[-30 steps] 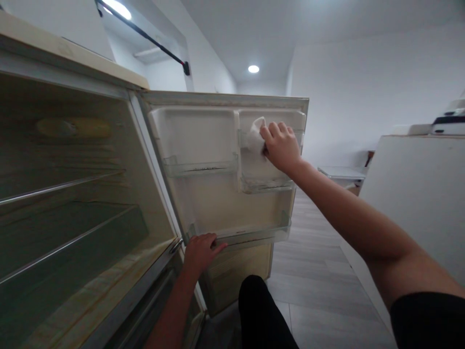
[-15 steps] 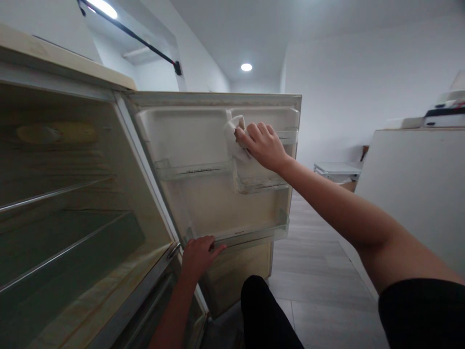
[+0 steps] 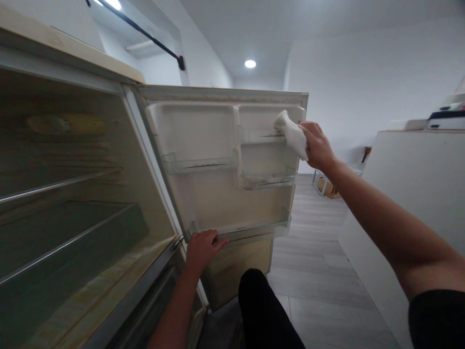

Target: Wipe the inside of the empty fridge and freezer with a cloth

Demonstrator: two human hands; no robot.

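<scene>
My right hand [image 3: 317, 143] grips a white cloth [image 3: 293, 133] at the upper right of the open fridge door [image 3: 218, 201]. The cloth hangs bunched from my fingers in front of the small upper door shelf [image 3: 257, 137]. Lower down, my left hand [image 3: 204, 249] has its fingers curled over the left end of the long clear door shelf [image 3: 254, 231], its thumb along the front. Another clear shelf [image 3: 203, 165] sits at the door's upper left, and a second small one [image 3: 269, 181] lies below the cloth.
To the left is the fridge's stained interior [image 3: 119, 203] with glass shelves [image 3: 65, 184]. A second, lower door [image 3: 240, 266] stands open beneath. My knee [image 3: 256, 295] is just in front of it. A white cabinet [image 3: 410, 194] stands at the right, beyond the grey floor [image 3: 312, 271].
My right hand has moved right with the cloth, from the middle divider to the door's right edge. My left hand stays on the lower shelf. The view has shifted slightly.
</scene>
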